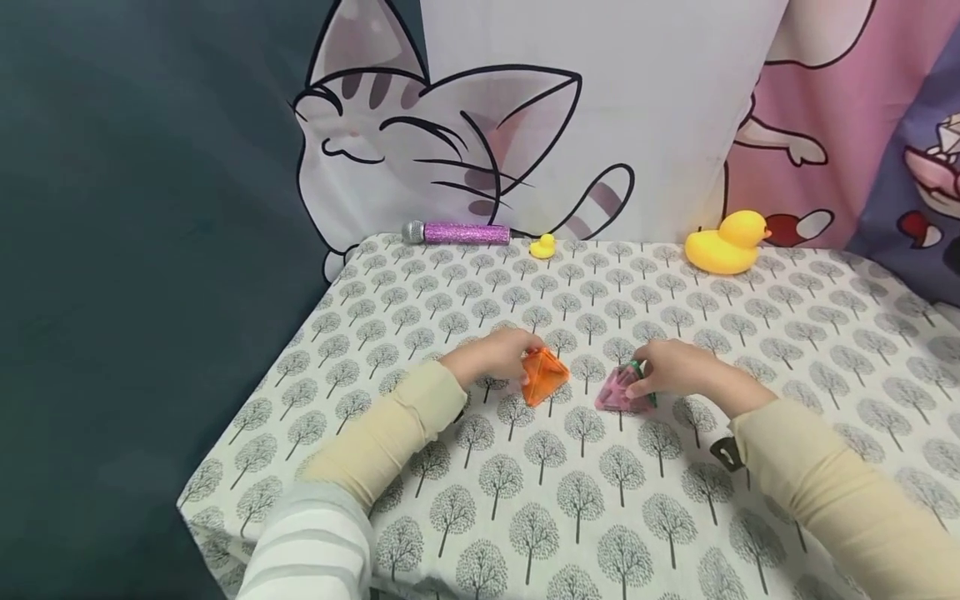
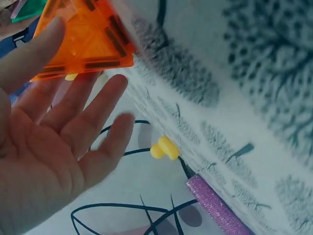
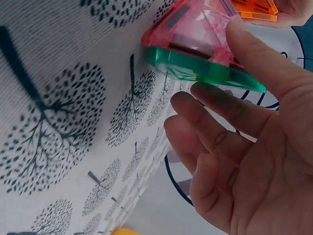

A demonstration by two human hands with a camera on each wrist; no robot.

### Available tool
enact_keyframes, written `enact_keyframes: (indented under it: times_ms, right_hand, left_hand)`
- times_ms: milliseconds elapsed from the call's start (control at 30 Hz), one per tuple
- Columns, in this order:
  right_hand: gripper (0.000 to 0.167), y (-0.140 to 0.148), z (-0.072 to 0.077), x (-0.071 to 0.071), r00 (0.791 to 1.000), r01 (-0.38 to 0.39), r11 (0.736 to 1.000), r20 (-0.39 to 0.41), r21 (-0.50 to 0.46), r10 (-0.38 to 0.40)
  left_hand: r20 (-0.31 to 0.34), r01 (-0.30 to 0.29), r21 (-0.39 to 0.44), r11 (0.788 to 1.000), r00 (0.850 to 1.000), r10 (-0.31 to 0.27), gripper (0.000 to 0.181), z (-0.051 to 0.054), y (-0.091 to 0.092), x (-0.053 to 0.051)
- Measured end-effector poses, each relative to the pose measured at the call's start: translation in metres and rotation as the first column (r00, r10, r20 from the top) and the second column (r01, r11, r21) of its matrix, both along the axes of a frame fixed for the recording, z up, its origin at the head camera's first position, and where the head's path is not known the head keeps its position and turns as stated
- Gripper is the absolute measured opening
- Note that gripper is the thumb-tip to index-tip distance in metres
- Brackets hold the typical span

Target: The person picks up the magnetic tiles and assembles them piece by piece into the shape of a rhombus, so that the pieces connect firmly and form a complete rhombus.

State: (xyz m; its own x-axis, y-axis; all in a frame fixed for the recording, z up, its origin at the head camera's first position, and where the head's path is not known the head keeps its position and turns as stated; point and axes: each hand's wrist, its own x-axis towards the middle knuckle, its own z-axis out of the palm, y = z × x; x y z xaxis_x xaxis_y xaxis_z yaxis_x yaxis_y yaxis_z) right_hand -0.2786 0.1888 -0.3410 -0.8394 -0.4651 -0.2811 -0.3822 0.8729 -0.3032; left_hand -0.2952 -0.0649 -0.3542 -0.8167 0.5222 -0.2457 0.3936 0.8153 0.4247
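My left hand (image 1: 501,354) pinches an orange see-through triangular magnetic tile piece (image 1: 547,377) at its left side. In the left wrist view, the thumb lies over the orange piece (image 2: 83,41) and the other fingers spread beneath it. To the right, my right hand (image 1: 675,367) grips a pink triangular magnetic tile (image 1: 618,390) joined to a green one. The right wrist view shows the green tile (image 3: 210,71) lying flush along the pink tile (image 3: 195,29), with the thumb on the pink side and fingertips by the green. The two held pieces are apart, low over the tree-print tablecloth (image 1: 577,492).
Along the table's back edge lie a glittery purple microphone (image 1: 467,234), a small yellow duck (image 1: 543,247) and a larger yellow duck (image 1: 726,243). Behind them hangs a cat-print cloth (image 1: 660,100). A dark curtain (image 1: 135,250) is at the left.
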Motion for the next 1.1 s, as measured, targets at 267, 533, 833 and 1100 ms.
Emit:
enact_keyframes:
  times_ms: [267,533,833,1100]
  right_hand:
    - [0.034,-0.012,-0.002,0.001,0.999,-0.029,0.999,-0.037,-0.014,0.028]
    - [0.017,-0.019,-0.005,-0.001,0.997,-0.021,0.999,-0.072,-0.045,0.018]
    - [0.014,-0.031,-0.007,-0.002,0.996,-0.02,0.996,-0.091,-0.088,0.012]
    - [0.02,-0.035,-0.002,-0.004,0.993,-0.047,0.992,-0.112,-0.119,0.033]
  left_hand:
    - [-0.027,-0.094,0.012,0.995,0.995,0.094,0.043,-0.003,0.01,0.0]
    - [-0.065,-0.118,0.002,0.993,0.991,0.118,0.043,-0.002,0.023,-0.002]
    - [-0.106,-0.123,-0.01,0.992,0.987,0.121,0.037,-0.001,0.041,0.001]
    - [-0.126,-0.108,0.048,0.993,0.985,0.113,0.029,0.006,0.047,0.002]
